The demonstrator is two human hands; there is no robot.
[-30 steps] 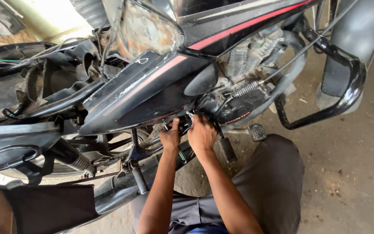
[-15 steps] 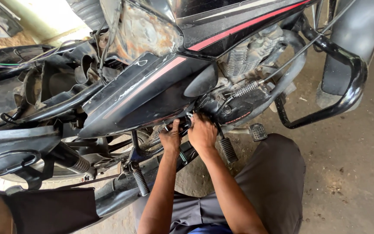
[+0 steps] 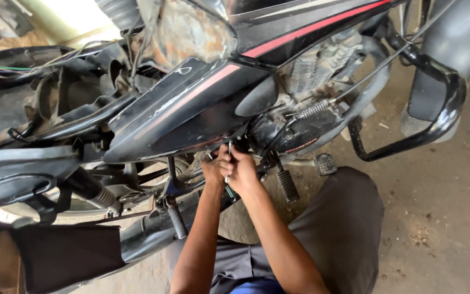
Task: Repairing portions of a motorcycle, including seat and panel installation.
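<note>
We crouch beside a black motorcycle (image 3: 191, 109), our left hand (image 3: 213, 171) and right hand (image 3: 243, 171) pressed together around a thin metal tool (image 3: 228, 158) beneath its side panel (image 3: 180, 114).

The motorcycle side panel (image 3: 191, 109) crosses the middle of the frame, with the engine (image 3: 300, 128) at its right. Both hands, the left hand (image 3: 213, 171) and the right hand (image 3: 244, 170), meet just under the panel's lower edge. The footpeg (image 3: 288, 185) lies right of them, the crash guard (image 3: 436, 109) at far right, the shock spring (image 3: 104, 197) at lower left.
</note>
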